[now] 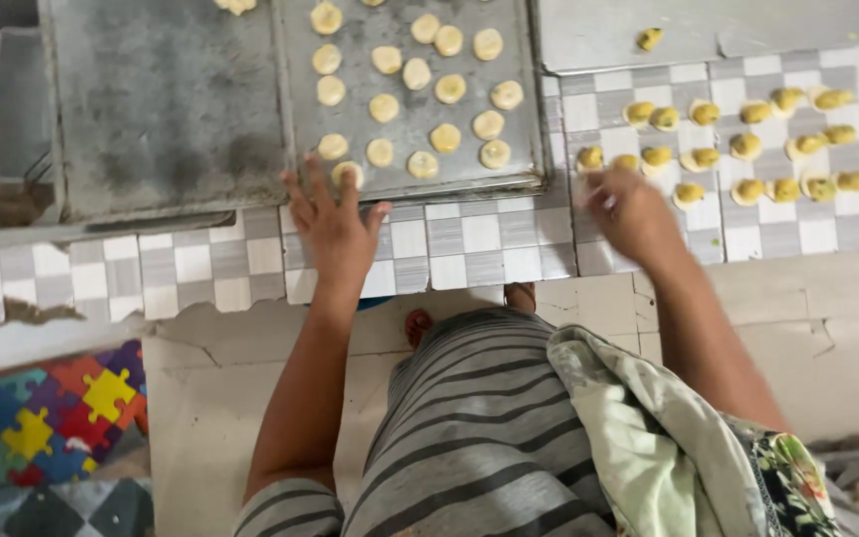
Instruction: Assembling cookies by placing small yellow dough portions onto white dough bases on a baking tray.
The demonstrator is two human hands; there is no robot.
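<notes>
Cracked pale floor (pixel 251 418), puzzle mat (pixel 52 413)

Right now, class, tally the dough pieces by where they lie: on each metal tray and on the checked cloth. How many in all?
Middle tray: 18 dough pieces in full view
Left tray: 1, cut by the frame edge
Right tray: 1
Checked cloth: 18; any under the right hand are hidden
Total: 38

No packages, labels, signs or screens anywhere in view, neither near the fingers of either hand nor farther off.
</notes>
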